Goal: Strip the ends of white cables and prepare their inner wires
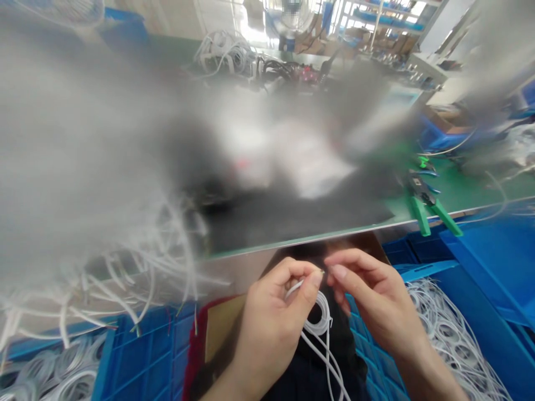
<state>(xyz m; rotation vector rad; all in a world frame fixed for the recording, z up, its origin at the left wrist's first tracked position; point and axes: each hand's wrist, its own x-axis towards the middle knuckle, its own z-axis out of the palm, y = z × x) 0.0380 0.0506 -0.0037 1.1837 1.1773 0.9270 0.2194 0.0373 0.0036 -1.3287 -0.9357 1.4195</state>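
Note:
My left hand (273, 314) is closed in a pinch on the end of a white cable (320, 326), held low in front of me just below the table edge. The cable loops down from the fingers and hangs over my lap. My right hand (368, 295) faces it, thumb and forefinger pinched at the cable's tip where thin wire ends show. The two hands nearly touch at the fingertips.
Green-handled pliers (424, 203) lie on the green table (460, 192) at the right. Blue crates (154, 351) with coiled white cables sit at lower left and lower right (451, 334). Loose white cables (137, 273) hang off the table's left. Much of the tabletop is blurred.

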